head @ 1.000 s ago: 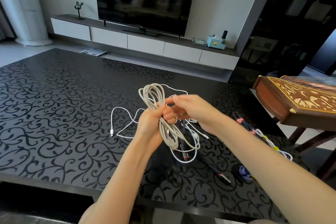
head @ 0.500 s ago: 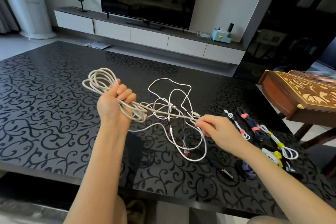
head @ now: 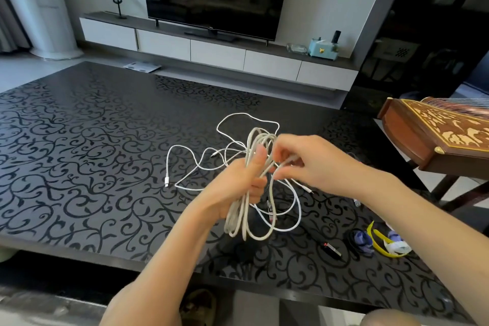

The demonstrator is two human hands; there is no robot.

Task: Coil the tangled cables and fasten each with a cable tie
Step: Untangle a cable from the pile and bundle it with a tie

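My left hand grips a coil of thick off-white cable above the black patterned table, its loops hanging below and sticking up above the fist. My right hand pinches a strand of the same cable just right of the coil's top. A thin white cable lies tangled on the table behind the hands, its plug end at the left. Coloured cable ties, yellow, purple and white, lie at the right near the table's front edge.
A small black and red connector lies on the table right of the coil. A wooden stringed instrument stands at the table's right side. A TV and low white cabinet line the far wall.
My left hand brought the coil back from the left to the middle. My right hand rose from the table to the coil's top with a strand. The view tilted slightly.
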